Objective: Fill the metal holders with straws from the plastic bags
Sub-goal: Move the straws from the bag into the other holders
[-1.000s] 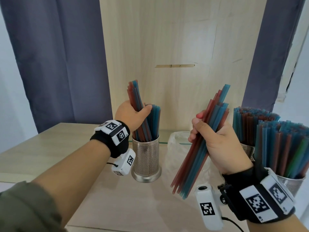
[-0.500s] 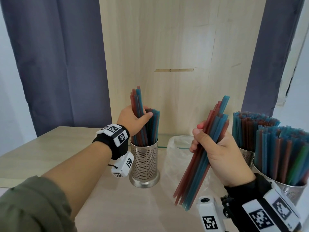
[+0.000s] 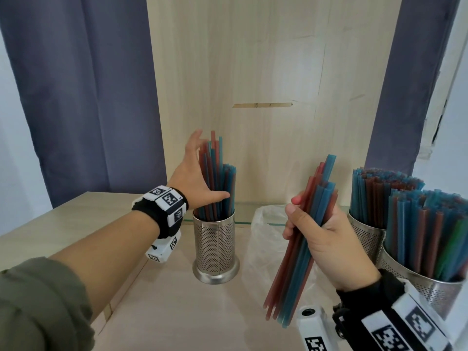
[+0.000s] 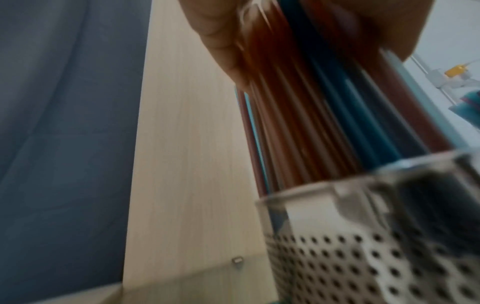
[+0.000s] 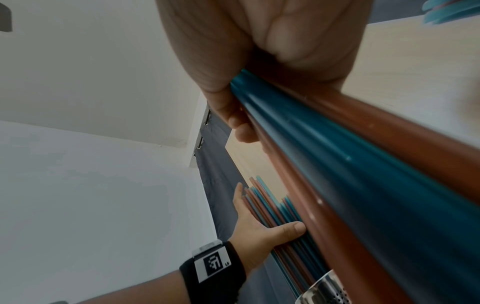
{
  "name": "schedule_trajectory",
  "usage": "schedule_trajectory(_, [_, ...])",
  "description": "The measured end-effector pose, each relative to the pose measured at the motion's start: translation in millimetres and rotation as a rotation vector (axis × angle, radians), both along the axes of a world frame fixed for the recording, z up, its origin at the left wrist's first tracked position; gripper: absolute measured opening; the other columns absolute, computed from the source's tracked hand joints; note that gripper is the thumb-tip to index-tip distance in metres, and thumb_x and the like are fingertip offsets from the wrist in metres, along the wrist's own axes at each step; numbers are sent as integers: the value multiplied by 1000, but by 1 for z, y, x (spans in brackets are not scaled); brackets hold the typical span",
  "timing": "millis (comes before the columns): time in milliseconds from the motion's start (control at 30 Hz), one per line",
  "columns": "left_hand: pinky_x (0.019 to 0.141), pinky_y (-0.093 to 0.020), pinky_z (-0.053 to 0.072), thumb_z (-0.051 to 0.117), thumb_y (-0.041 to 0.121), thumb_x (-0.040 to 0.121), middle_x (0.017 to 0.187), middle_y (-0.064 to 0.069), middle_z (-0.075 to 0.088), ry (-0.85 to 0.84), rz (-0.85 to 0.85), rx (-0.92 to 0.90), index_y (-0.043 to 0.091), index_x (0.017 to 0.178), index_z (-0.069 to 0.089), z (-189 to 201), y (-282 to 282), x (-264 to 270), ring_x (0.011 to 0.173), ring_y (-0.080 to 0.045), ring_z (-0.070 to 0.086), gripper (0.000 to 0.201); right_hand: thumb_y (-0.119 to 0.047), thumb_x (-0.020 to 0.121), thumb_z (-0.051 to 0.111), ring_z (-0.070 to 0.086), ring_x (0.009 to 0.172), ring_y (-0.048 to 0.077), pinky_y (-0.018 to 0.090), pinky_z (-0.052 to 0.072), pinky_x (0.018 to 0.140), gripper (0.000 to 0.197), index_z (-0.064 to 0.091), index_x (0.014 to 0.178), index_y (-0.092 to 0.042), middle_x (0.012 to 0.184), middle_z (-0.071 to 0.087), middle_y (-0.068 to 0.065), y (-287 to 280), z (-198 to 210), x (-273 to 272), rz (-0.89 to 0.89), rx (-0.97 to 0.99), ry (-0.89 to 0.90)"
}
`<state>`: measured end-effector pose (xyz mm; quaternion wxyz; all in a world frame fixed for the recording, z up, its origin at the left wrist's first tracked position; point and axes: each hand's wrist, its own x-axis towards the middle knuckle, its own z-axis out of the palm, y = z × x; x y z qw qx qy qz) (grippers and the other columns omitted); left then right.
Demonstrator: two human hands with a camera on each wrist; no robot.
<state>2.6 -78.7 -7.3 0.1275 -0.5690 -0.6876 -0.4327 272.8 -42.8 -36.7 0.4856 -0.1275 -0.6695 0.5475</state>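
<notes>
The right hand (image 3: 326,239) is gripping a bundle of straws (image 3: 304,239) mid-length above the counter (image 3: 162,310). The left hand (image 3: 196,183), fingers spread, is steadying straws in the holder (image 3: 215,244). They look light, slippery and crushable; hold gently mid-length.

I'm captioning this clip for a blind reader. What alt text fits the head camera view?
A person's left hand, fingers spread, steadies red and blue straws standing in a perforated metal holder on a pale wooden table. The right hand grips another bundle of straws beside two full holders.
</notes>
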Motion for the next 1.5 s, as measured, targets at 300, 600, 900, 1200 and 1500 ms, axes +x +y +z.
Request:
schedule_trajectory(300, [104, -41, 46, 90, 52, 47, 142, 5, 38, 181, -3, -63, 31, 144, 22, 9, 6, -8, 125, -16, 47, 120, -9, 92, 60, 57, 59, 17, 25, 51, 59, 6, 54, 94, -10, 59, 56, 4, 3, -9, -5, 5, -33, -5])
schedule_trajectory(600, [100, -42, 46, 85, 62, 49, 159, 9, 9, 430, 61, -145, 31, 147, 25, 15, 13, -20, 141, -17, 30, 118, -14, 89, 61, 58, 59, 18, 24, 52, 59, 9, 56, 94, -10, 60, 56, 4, 8, -16, -5, 8, -82, 1])
schedule_trajectory(900, [91, -37, 50, 88, 59, 46, 153, 8, 21, 436, 28, -172, 39, 150, 7, 14, 13, -18, 123, -12, 46, 133, -15, 89, 62, 59, 59, 17, 24, 52, 59, 10, 55, 95, -11, 60, 57, 5, 6, -17, -8, 11, -68, -15])
schedule_trajectory(1200, [113, -48, 28, 82, 65, 51, 156, -4, 21, 380, 59, 22, 32, 147, 27, -14, 3, -22, 138, -27, 26, 115, -28, 78, 64, 59, 60, 18, 28, 52, 61, 26, 57, 96, -11, 60, 58, 3, 0, -17, -3, -3, -91, 2])
schedule_trajectory(1500, [100, -24, 39, 92, 37, 55, 140, 2, 47, -325, -99, -247, 25, 150, -2, -63, -17, -13, 118, -4, 46, 134, -26, 83, 63, 57, 63, 23, 35, 49, 63, 12, 56, 90, -19, 58, 57, 2, -6, -13, -8, 1, -99, 64])
